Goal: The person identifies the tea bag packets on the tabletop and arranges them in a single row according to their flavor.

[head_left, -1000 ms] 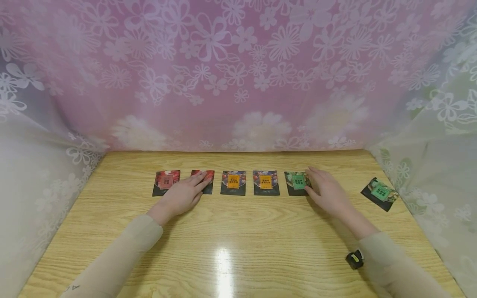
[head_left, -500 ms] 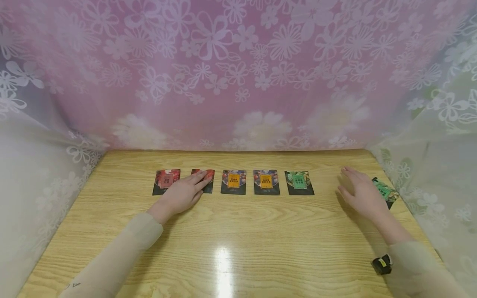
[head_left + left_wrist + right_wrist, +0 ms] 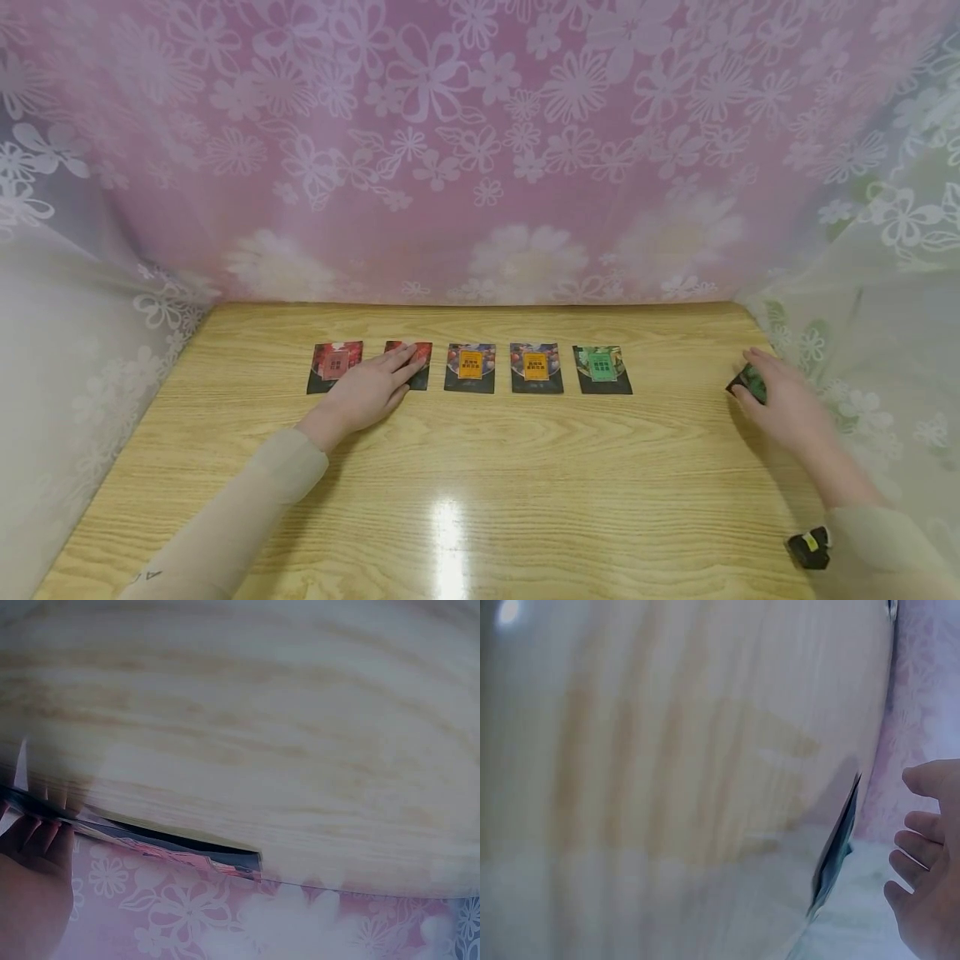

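My left hand [image 3: 363, 392] rests with its fingers across the second red-and-black packet [image 3: 423, 367], hiding part of it. Beside it, partly under the hand, is the first red packet [image 3: 333, 364]. In the left wrist view the fingertips of the left hand [image 3: 34, 892] touch a packet [image 3: 187, 851] lying flat. At the far right, my right hand [image 3: 787, 406] is over a tilted green-and-black packet [image 3: 752, 382], covering most of it. From the right wrist, the right hand [image 3: 930, 855] shows spread fingers, apart from the dark packet [image 3: 832, 855].
Two orange-labelled packets [image 3: 470, 367] [image 3: 536, 367] and a green-labelled packet [image 3: 603, 369] continue the row on the wooden table [image 3: 480, 450]. A pink floral curtain [image 3: 480, 167] hangs behind the table's back edge. A small black device [image 3: 810, 547] is at the right wrist.
My right hand has left the green packet at the row's right end and moved right, over the separate tilted green packet. The left hand has stayed in place.
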Demonstrator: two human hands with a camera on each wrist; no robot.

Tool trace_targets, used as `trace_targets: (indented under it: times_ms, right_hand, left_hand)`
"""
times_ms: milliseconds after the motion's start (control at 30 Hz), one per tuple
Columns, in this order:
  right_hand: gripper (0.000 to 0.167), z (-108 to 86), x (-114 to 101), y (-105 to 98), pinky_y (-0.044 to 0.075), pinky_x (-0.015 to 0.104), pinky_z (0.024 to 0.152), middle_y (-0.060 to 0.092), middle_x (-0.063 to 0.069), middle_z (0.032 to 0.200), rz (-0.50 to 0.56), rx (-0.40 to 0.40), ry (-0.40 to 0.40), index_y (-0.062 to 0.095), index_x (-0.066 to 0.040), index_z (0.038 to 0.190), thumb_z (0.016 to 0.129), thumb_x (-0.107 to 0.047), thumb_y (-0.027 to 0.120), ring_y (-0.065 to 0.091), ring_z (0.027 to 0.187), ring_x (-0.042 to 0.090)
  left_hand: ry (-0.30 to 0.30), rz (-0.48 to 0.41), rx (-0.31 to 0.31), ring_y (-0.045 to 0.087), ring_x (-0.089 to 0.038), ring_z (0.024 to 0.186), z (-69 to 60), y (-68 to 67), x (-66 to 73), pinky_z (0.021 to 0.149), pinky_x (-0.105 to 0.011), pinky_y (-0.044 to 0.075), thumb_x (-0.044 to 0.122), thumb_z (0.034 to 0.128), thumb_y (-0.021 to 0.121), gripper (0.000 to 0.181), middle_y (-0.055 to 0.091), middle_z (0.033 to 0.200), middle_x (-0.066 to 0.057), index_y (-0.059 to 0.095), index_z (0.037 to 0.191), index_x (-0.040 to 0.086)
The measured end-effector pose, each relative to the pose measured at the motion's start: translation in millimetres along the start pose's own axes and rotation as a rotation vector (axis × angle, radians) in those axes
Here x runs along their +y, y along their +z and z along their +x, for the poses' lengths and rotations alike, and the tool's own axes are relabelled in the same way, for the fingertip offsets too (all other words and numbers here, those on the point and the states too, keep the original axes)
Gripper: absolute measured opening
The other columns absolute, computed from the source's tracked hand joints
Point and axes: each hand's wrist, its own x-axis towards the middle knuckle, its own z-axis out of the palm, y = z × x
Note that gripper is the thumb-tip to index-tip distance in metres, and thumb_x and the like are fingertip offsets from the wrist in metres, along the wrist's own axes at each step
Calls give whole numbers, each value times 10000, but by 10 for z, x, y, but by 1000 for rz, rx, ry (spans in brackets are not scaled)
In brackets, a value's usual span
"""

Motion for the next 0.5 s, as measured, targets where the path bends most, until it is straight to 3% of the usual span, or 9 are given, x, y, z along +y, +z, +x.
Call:
trace_targets:
  times_ms: [500]
  right_hand:
    - [651, -118, 264, -5, 311, 829, 1066, 330, 488, 1535, -70, -92, 80, 360, 220, 1516, 1075, -199, 594, 324, 1348, 712]
  left_hand:
    - [-6, -3, 7, 451, -339, 1547, 1, 13, 5, 1211, -542, 466, 286, 1127, 532, 536, 383, 1718, -111, 431, 1645, 192]
